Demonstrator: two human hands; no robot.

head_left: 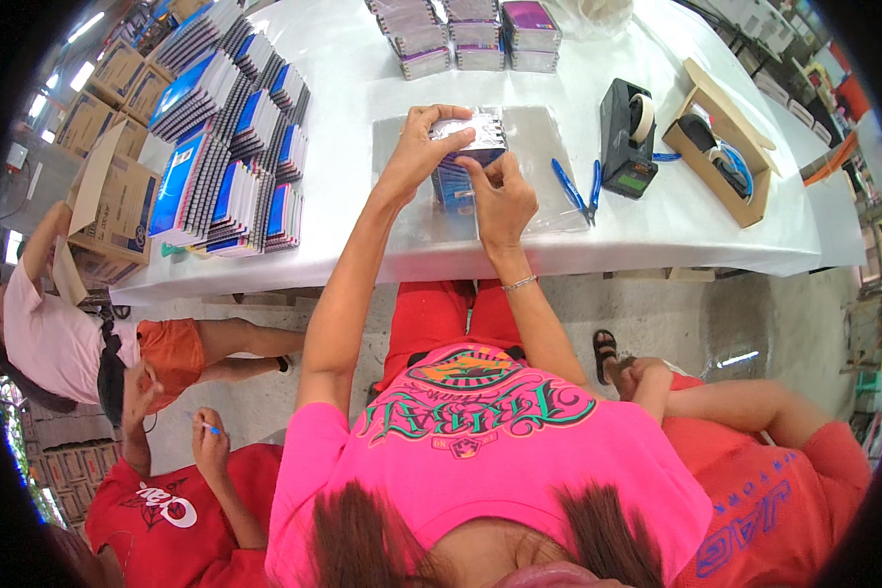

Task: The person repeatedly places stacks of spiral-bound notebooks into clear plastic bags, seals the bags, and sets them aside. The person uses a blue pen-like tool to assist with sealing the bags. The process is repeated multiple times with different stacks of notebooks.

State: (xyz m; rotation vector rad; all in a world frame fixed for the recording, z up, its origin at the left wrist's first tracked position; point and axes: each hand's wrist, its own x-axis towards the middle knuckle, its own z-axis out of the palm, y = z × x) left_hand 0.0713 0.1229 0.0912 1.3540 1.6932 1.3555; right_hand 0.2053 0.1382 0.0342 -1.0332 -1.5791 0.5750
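A small stack of spiral notebooks (487, 139) with a shiny, plastic-like surface stands over the table in front of me. My left hand (423, 155) grips it from the left, its thumb lying across the top. At the lower edge of the stack, my right hand (504, 201) is closed, with thumb and curled fingers pinching there; the exact grip is partly hidden. Beneath my hands lie clear plastic sheets (547, 132), and something blue shows just under the stack. To the right of my right hand, blue-handled nippers (580, 194) rest with their handles spread.
Many blue-covered spiral notebooks (227, 186) are piled at the left. Plastic-wrapped purple notebooks (532, 37) stand at the far side. A black tape dispenser (625, 147) and an open cardboard box (701, 118) sit at right. Cardboard cartons (118, 211) and other people flank the table (363, 257).
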